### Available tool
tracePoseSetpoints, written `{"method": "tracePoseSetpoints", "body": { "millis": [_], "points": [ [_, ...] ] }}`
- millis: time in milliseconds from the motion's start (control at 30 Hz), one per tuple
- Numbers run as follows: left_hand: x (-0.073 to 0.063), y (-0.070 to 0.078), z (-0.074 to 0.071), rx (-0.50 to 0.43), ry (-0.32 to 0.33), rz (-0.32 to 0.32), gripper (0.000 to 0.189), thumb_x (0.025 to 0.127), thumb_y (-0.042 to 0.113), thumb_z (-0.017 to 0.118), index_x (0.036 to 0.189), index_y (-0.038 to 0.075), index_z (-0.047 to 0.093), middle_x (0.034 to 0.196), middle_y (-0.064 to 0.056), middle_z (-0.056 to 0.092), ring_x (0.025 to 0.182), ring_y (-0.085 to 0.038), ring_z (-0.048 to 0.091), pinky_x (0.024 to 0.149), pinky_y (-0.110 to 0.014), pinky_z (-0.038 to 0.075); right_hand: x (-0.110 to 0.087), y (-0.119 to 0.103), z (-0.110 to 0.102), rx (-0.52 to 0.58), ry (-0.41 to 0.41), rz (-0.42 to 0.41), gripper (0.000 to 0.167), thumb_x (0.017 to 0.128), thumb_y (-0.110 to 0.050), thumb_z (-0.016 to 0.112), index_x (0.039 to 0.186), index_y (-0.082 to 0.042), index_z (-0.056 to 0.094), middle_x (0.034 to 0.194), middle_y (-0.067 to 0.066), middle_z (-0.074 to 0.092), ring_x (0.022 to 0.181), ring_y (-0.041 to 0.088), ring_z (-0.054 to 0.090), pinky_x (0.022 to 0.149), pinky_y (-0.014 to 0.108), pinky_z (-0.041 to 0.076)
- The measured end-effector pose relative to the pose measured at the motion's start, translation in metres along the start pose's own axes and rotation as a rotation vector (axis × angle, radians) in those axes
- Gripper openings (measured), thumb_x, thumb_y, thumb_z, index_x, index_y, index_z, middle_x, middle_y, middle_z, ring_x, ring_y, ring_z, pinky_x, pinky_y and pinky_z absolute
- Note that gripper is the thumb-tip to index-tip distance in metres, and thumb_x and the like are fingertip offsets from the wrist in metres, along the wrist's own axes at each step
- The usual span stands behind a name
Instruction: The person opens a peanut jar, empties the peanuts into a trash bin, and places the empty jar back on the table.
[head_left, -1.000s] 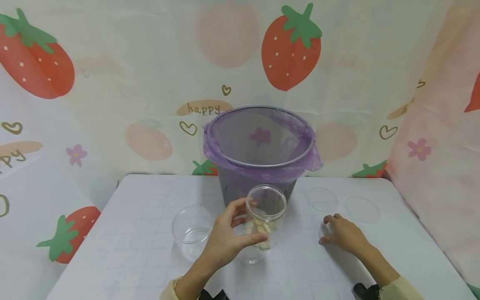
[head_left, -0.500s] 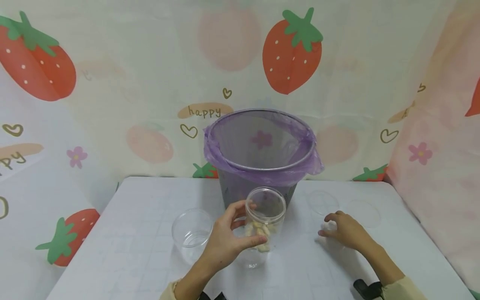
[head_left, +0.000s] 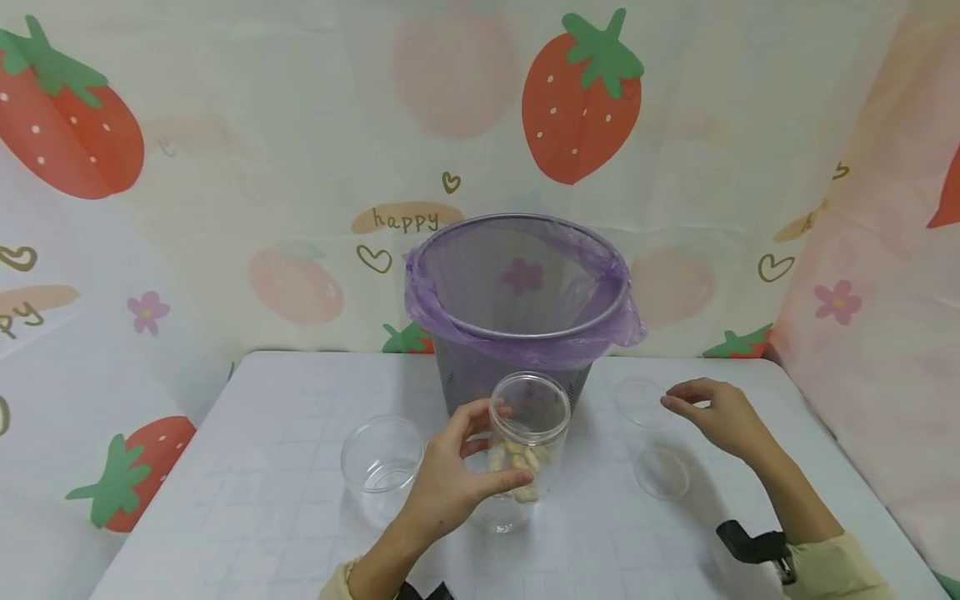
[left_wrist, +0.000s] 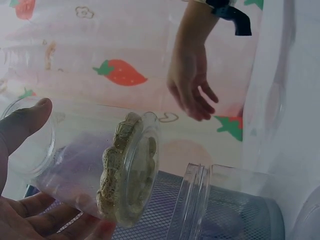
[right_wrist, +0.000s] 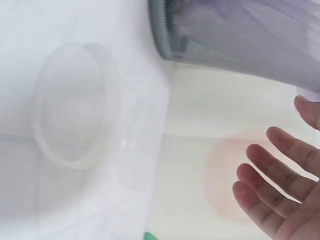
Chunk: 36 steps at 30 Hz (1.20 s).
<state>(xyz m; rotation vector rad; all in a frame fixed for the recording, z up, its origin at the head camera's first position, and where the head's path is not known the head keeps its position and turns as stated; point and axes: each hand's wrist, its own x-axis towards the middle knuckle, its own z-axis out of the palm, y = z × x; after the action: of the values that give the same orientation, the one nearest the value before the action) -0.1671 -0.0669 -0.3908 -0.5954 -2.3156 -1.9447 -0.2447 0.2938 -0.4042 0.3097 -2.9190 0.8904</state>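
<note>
My left hand [head_left: 457,479] grips a clear plastic jar [head_left: 531,408] from its left side, thumb in front and fingers behind. Unshelled peanuts [left_wrist: 117,172] lie in the bottom of this open-topped jar. A second clear jar [left_wrist: 192,200] stands just below it, largely hidden in the head view. To the left is another clear jar [head_left: 382,454]. Over the right part of the table is my right hand [head_left: 716,417], its fingers [right_wrist: 272,165] loosely extended with nothing in them. Beneath and beside it lie a thin clear lid [head_left: 662,472] and another clear round lid [head_left: 640,402].
A mesh bin [head_left: 465,367] lined with a purple bag [head_left: 427,308] stands at the back middle of the white table [head_left: 285,500], right behind the held jar. A strawberry-print curtain [head_left: 300,150] hangs behind and beside the table.
My right hand has lifted off the near clear lid and moved up and right, uncovering that lid. My left hand and the peanut jar have stayed in place.
</note>
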Motion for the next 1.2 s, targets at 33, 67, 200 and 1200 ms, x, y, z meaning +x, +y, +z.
{"method": "tracePoseSetpoints", "body": {
  "millis": [33, 67, 200, 1200],
  "points": [
    [0.0, 0.0, 0.0, 0.0, 0.001, 0.0, 0.074, 0.072, 0.019, 0.087, 0.134, 0.015, 0.049, 0.133, 0.0, 0.059, 0.121, -0.019, 0.056, 0.099, -0.03, 0.051, 0.001, -0.001, -0.003, 0.006, 0.002, 0.001, 0.036, 0.096, -0.032, 0.062, 0.109, 0.0, 0.07, 0.109, 0.021, 0.071, 0.103, 0.04, 0.064, 0.081, 0.053, 0.054],
    [0.0, 0.0, 0.0, -0.001, 0.001, 0.0, 0.074, 0.072, 0.019, 0.087, 0.134, 0.014, 0.049, 0.133, 0.0, 0.059, 0.121, -0.02, 0.056, 0.099, -0.03, 0.051, 0.002, -0.003, -0.006, 0.01, 0.004, 0.003, 0.036, 0.096, -0.032, 0.061, 0.109, 0.0, 0.07, 0.11, 0.021, 0.07, 0.104, 0.04, 0.064, 0.081, 0.054, 0.054],
    [0.0, 0.0, 0.001, -0.001, 0.004, -0.004, 0.074, 0.071, 0.02, 0.087, 0.134, 0.015, 0.049, 0.133, 0.0, 0.059, 0.121, -0.019, 0.056, 0.099, -0.03, 0.051, 0.004, -0.008, -0.016, 0.03, 0.026, 0.01, 0.037, 0.097, -0.034, 0.06, 0.111, -0.001, 0.07, 0.113, 0.022, 0.069, 0.106, 0.041, 0.063, 0.083, 0.055, 0.053],
    [-0.001, -0.002, 0.0, -0.007, 0.014, -0.008, 0.072, 0.072, 0.019, 0.087, 0.133, 0.016, 0.05, 0.131, 0.0, 0.06, 0.12, -0.019, 0.057, 0.099, -0.03, 0.051, 0.061, -0.069, -0.073, 0.14, 0.179, -0.044, 0.043, 0.098, -0.034, 0.057, 0.122, 0.002, 0.064, 0.118, 0.029, 0.065, 0.114, 0.039, 0.057, 0.088, 0.047, 0.045]
  ]
}}
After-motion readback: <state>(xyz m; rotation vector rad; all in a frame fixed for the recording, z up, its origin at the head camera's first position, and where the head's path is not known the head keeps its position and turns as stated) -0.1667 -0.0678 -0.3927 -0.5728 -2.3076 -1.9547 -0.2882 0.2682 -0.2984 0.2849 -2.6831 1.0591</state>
